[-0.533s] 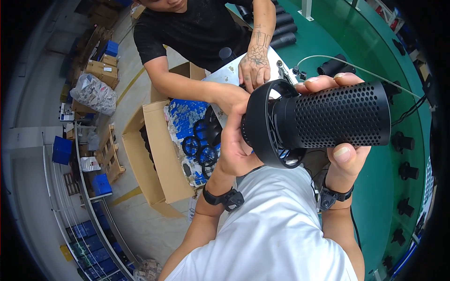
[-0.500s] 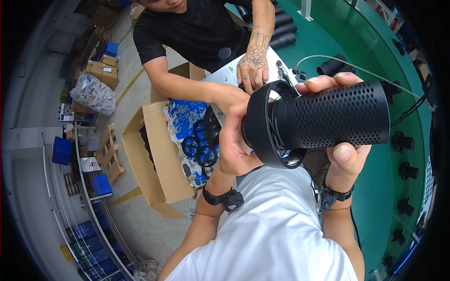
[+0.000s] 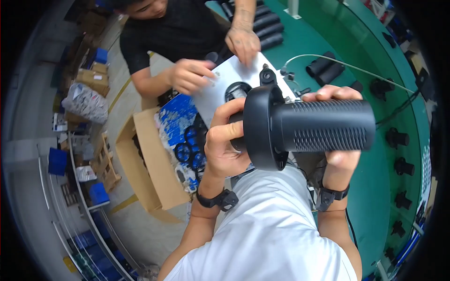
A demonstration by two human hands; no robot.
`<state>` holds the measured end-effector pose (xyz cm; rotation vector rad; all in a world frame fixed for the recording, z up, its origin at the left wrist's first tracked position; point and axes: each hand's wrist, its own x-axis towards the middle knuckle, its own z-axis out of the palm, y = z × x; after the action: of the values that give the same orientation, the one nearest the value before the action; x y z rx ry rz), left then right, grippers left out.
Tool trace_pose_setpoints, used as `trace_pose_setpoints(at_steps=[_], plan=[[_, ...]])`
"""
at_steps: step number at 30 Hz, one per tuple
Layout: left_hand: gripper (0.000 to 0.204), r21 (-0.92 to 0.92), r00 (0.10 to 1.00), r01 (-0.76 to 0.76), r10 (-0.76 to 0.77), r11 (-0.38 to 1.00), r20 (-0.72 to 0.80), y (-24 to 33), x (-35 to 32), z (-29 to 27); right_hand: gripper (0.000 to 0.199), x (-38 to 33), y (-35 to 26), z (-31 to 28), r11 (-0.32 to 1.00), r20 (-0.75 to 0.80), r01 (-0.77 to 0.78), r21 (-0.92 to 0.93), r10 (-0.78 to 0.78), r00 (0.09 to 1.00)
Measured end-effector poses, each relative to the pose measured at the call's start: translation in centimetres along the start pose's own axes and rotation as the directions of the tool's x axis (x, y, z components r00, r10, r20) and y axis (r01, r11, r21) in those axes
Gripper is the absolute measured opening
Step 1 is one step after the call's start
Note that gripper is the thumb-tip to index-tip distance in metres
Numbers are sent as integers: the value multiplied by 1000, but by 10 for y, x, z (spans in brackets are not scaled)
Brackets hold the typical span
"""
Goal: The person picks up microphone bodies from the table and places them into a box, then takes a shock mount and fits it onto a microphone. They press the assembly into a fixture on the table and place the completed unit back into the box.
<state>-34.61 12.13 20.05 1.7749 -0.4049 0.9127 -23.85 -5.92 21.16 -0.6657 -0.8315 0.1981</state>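
Observation:
I hold a black perforated cylinder (image 3: 323,124) lying level in front of me, with a wide black ring (image 3: 259,136) around its left end. My left hand (image 3: 222,147) is closed on the narrow hub that sticks out left of the ring. My right hand (image 3: 344,160) wraps the slotted right end, thumb on the near side and fingertips over the far side. The cylinder's upper face shows a smooth band beside rows of holes. Beyond it, a round black part (image 3: 238,90) lies on a white plate (image 3: 211,100), partly hidden by the ring.
Across from me a person in a black shirt (image 3: 180,35) works at the white plate. Left stands an open cardboard box (image 3: 157,161) beside black spoked rings (image 3: 183,152) on a blue surface. Black tubes (image 3: 269,28) and a cable (image 3: 349,63) lie on the green table (image 3: 300,40).
The cylinder has turned about its length and tipped, so the ring's shiny inside no longer shows. The co-worker's hand near the ring has moved away left, uncovering the round part.

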Motion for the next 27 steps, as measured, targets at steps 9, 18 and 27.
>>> trace_pose_setpoints(at_steps=[9, 18, 27], plan=[[44, 284, 689, 674, -719, 682, 92, -10, -94, -41, 40, 58, -53, -233, 664, -609, -123, -738, -576, 545], [36, 259, 388, 884, -920, 389, 58, 6, -149, -50, 71, 152, 4, -382, -214, -618, -666, -715, -252, 745], [35, 109, 209, 976, -950, 188, -230, 58, -216, -76, 94, 103, 66, -449, -529, -891, -784, -323, -110, 441]])
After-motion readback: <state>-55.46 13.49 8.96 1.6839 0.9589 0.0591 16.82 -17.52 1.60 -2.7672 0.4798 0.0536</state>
